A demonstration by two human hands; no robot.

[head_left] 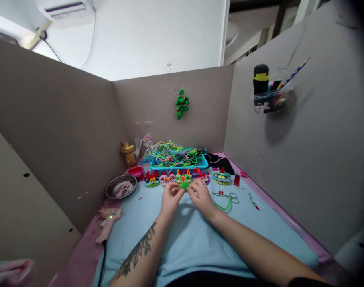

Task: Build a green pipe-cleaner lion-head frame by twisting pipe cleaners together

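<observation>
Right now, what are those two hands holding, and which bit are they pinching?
The left hand and right hand hold a bent green pipe-cleaner shape, with fingertips on either side of its lower part.

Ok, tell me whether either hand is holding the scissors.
No, the scissors lie on the blue cloth while the left hand and right hand pinch a green looped piece.

Both arms forward, converging mid-view. Left forearm (144, 249), leaf tattoo on it, rises steeply; right forearm (249, 241) slants in shallower from lower right. Left grip (170, 196) and right grip (202, 196) side by side, near each other, about level. Both pinching, fingers curled, thumbs pointing inward, backs of hands partly visible.
</observation>
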